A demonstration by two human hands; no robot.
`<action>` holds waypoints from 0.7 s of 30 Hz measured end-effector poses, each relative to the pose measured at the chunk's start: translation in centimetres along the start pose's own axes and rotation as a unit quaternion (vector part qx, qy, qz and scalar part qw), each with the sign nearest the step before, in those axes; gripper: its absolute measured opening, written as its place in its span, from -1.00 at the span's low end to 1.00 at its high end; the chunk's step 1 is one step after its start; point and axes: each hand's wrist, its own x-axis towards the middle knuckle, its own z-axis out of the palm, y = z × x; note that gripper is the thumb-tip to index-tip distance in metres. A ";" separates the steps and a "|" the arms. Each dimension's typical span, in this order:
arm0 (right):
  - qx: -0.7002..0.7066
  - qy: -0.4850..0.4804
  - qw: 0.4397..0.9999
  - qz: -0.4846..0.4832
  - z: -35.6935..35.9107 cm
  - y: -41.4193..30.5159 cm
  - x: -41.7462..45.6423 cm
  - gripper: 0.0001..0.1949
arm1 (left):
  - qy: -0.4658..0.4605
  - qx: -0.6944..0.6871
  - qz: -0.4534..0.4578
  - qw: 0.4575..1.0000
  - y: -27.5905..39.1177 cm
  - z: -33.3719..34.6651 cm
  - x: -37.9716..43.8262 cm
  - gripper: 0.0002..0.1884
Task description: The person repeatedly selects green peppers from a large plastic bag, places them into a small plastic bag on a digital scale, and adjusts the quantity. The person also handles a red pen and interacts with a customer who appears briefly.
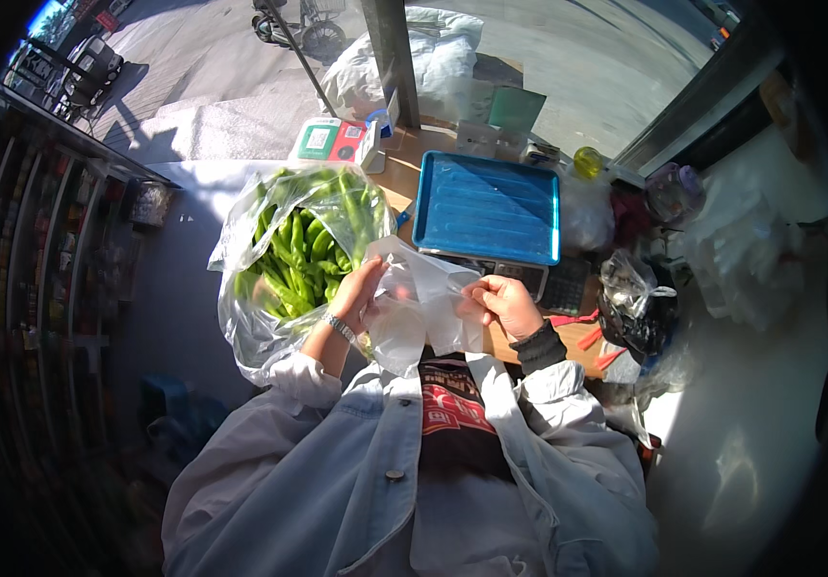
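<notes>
Between my two hands hangs a thin translucent plastic bag (442,310), in front of my chest. My left hand (359,292), with a metal watch band at the wrist, grips the bag's left side. On the other side, the fingertips of my right hand (504,303) pinch its edge. Just beyond my left hand stands a large clear plastic bag (240,332) filled with long green peppers (302,252). A blue plastic tray (489,209) lies on top of a weighing scale (522,272), beyond my right hand.
Payment code stands (331,141) are at the wooden counter's back left. To the right are a calculator (565,281), a black plastic bag (637,310), a jar with a purple lid (673,191) and more plastic bags (746,245). Stocked shelves (46,252) line the left side. A metal post (391,65) rises behind the counter.
</notes>
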 end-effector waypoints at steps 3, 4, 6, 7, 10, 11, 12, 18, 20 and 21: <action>-0.020 0.068 0.997 -0.008 -0.3 -0.5 0.3 -0.82 | 0.079 0.275 0.131 0.949 0.8 0.1 0.4 -0.42; -0.042 0.075 0.996 -0.007 -0.3 -0.6 0.2 -0.84 | 0.188 0.400 0.305 0.843 0.5 0.4 -0.8 -0.39; -0.077 0.101 0.992 0.014 0.0 -1.0 0.2 -0.85 | 0.238 0.425 0.524 0.698 1.5 1.3 -2.9 -0.56; -0.068 0.084 0.994 -0.002 0.4 -1.2 0.1 -0.85 | 0.212 0.375 0.543 0.721 1.4 2.4 -4.3 -0.65; -0.069 0.042 0.997 -0.020 2.4 -1.5 -0.1 -0.85 | -0.021 0.325 0.300 0.897 -0.3 6.3 -7.0 -0.75; -0.021 0.039 0.998 -0.038 3.4 -1.2 0.1 -0.83 | -0.072 0.279 0.243 0.926 -0.7 7.4 -6.7 -0.74; -0.118 0.068 0.987 -0.080 3.7 -1.1 -0.1 -0.80 | -0.066 0.231 0.200 0.950 -1.2 8.2 -6.4 -0.71; -0.236 0.172 0.940 -0.177 -2.8 0.9 1.2 -0.62 | -0.227 -0.184 0.061 0.955 -1.5 7.2 -4.3 -0.73; -0.364 0.285 0.865 -0.194 -7.6 1.3 2.2 -0.59 | -0.306 -0.342 0.079 0.885 -0.8 6.5 -4.5 -0.70; -0.424 0.323 0.819 -0.213 -9.8 1.4 2.5 -0.58 | -0.310 -0.385 0.096 0.864 -0.4 6.3 -4.6 -0.72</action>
